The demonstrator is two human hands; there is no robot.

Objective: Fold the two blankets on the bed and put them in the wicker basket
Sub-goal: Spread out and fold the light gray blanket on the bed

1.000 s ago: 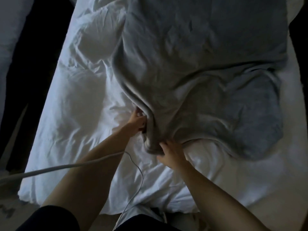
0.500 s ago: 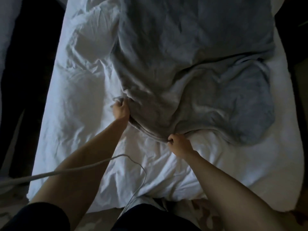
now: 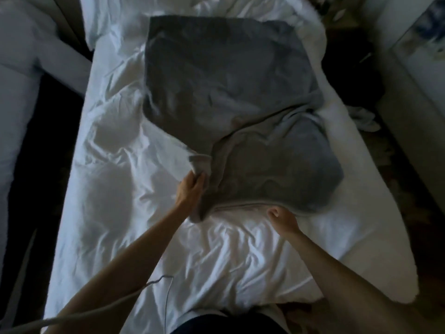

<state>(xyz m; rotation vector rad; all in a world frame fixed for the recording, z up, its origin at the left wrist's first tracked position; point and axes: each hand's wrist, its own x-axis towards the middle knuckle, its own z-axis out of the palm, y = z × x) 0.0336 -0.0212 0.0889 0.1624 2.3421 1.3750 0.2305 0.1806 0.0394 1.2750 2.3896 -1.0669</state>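
Observation:
A grey blanket (image 3: 224, 80) lies spread and rumpled over the middle of the white bed (image 3: 115, 189). Its near part is a lighter grey fold (image 3: 284, 174). My left hand (image 3: 190, 191) is shut on a bunched near-left corner of the blanket, lifted a little off the sheet. My right hand (image 3: 281, 219) grips the blanket's near hem, fingers tucked under the edge. I see only one blanket clearly, and no wicker basket is in view.
A thin white cable (image 3: 166, 292) hangs across the near edge of the bed by my left arm. Dark floor gaps run along both sides of the bed. A pale cloth (image 3: 363, 118) lies on the floor at the right, next to light furniture (image 3: 409, 97).
The view has pulled back and shows the blanket's far edge. My left hand now grips a bunched corner nearer me; my right hand keeps hold of the near hem.

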